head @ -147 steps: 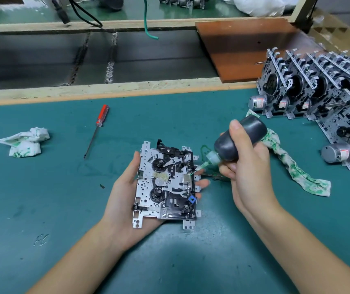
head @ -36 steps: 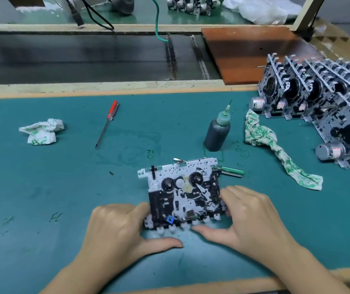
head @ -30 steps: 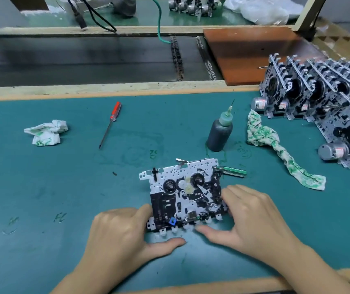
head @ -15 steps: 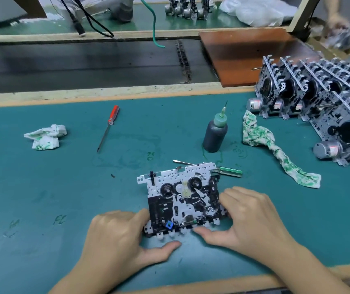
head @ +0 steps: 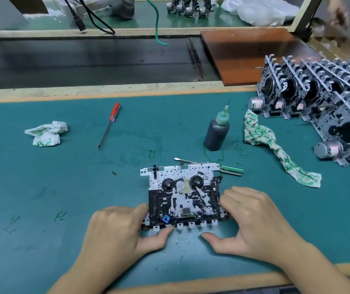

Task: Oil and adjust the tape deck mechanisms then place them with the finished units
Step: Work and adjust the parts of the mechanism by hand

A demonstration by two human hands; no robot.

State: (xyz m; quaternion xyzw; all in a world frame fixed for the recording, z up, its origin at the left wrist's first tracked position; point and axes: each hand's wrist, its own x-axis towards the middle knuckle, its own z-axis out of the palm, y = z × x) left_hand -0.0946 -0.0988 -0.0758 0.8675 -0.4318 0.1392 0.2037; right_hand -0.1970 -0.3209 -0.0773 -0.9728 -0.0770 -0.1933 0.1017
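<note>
- So the tape deck mechanism (head: 183,195) is lying flat on the green table (head: 42,187), near the front edge, with its row of little white tabs pointing at the person.
- Left hand (head: 119,232) has it by the left side: fingers curled over that edge, thumb tucked against the front tabs, so that grip is clamped on the mechanism.
- Right hand (head: 254,221) does the same on the right edge, fingers bent over it. Its thumb lies on the table just in front of the tabs.
- Oil bottle (head: 217,131) stands upright behind the mechanism, well apart from both hands.
- Green-handled screwdriver (head: 231,169) lies just behind the mechanism's back edge, partly hidden by it.
- Red-handled screwdriver (head: 110,124) and a crumpled rag (head: 46,133) are off to the left; a long stained rag (head: 276,149) lies to the right.
- Finished units (head: 318,100) are lined up on edge at the far right.
</note>
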